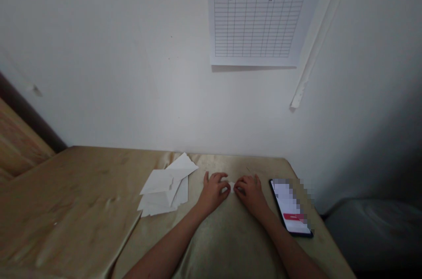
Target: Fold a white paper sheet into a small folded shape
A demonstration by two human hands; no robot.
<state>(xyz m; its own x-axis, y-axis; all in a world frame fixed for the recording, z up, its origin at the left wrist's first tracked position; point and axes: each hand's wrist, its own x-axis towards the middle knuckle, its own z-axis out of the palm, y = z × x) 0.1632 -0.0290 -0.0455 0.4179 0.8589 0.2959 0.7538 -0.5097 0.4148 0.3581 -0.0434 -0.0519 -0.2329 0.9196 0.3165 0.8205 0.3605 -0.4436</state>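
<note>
Between my two hands is a small piece of white paper (232,187), pinched at its left and right edges. My left hand (215,189) grips one side with thumb and index finger, its other fingers raised and curled. On the opposite side, my right hand (249,190) pinches the paper in much the same way. Most of the piece is hidden behind the fingertips, so its exact shape cannot be made out. To the left of my left hand lies a loose, overlapping pile of white paper sheets (161,182).
A phone (292,222) with a lit, partly blurred screen lies right of my right arm. The tan covered surface (108,182) meets a white wall (115,72) at the back. A printed table sheet (257,23) hangs there, beside a white strip (313,54).
</note>
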